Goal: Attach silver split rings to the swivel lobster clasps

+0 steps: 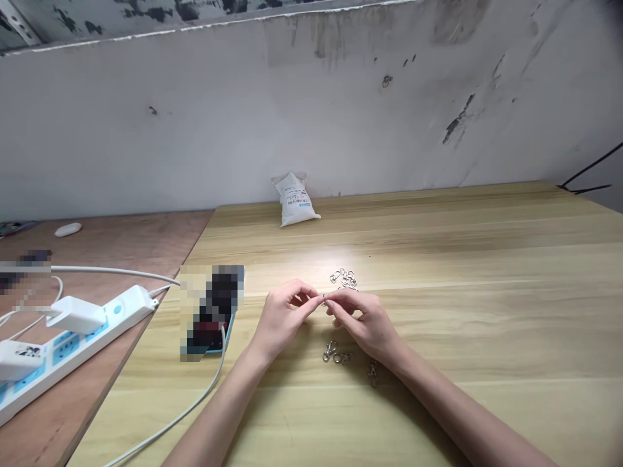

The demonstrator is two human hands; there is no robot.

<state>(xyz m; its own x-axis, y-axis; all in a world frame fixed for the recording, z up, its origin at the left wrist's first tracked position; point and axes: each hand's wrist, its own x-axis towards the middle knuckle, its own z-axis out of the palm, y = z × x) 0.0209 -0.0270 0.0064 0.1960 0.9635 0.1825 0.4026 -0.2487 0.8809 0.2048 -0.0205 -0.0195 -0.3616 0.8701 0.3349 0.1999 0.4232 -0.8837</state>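
My left hand point(287, 316) and my right hand point(366, 319) meet above the table, thumbs and fingertips pinched together. Between them is a small metal clasp point(324, 299), mostly covered by the fingers. Part of a metal ring point(335, 322) shows beneath my right hand; whether it belongs to the held piece I cannot tell. Just beyond the fingers lies a small pile of silver lobster clasps with rings point(346, 279). Nearer to me, several more rest on the wood: one clasp point(329, 351), another point(343, 358), and one point(372, 374) beside my right wrist.
A white plastic packet point(296, 201) stands against the wall at the table's back edge. Left of my hands lies a blurred phone point(214, 311) with a white cable point(195, 407). A power strip point(121, 318) with chargers sits on the brown table point(165, 240).
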